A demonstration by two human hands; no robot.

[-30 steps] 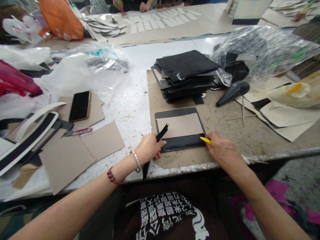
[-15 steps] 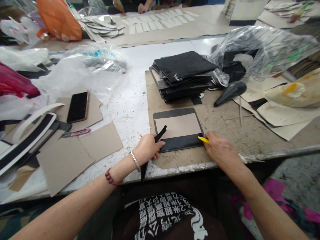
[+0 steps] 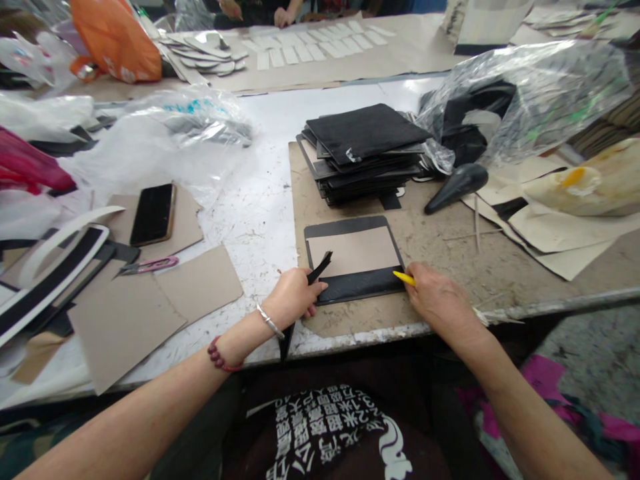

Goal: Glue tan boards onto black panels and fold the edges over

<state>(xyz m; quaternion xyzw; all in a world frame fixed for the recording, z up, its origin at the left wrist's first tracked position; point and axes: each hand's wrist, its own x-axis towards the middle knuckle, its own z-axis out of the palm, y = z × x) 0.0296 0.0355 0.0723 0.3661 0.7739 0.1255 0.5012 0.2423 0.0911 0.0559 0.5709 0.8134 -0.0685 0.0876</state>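
Note:
A black panel [image 3: 357, 287] with a beige board [image 3: 355, 249] on its middle lies flat in front of me. At its lower left corner, my left hand [image 3: 295, 293] is closed around black strips [image 3: 320, 267], whose ends stick up past the thumb; a black length also hangs below the wrist over the table edge. The fingertips touch the panel's edge. My right hand [image 3: 435, 297] rests at the panel's lower right corner, its fingers wrapped round a slim yellow pointed tool [image 3: 404, 278]. The tool's tip lies over the black band; its exact kind is unclear.
Behind the panel rises a stack of black panels [image 3: 367, 150]. A dark teardrop-shaped tool [image 3: 457, 188] and a clear plastic bag [image 3: 540, 100] lie to the right. Leftward are a phone [image 3: 153, 213], pink thread snips [image 3: 150, 265] and beige boards [image 3: 125, 330]. A co-worker's hand [image 3: 286, 17] shows across the table.
The view has shifted very slightly. Both hands keep their places at the panel's corners, with the strips and the yellow tool still held.

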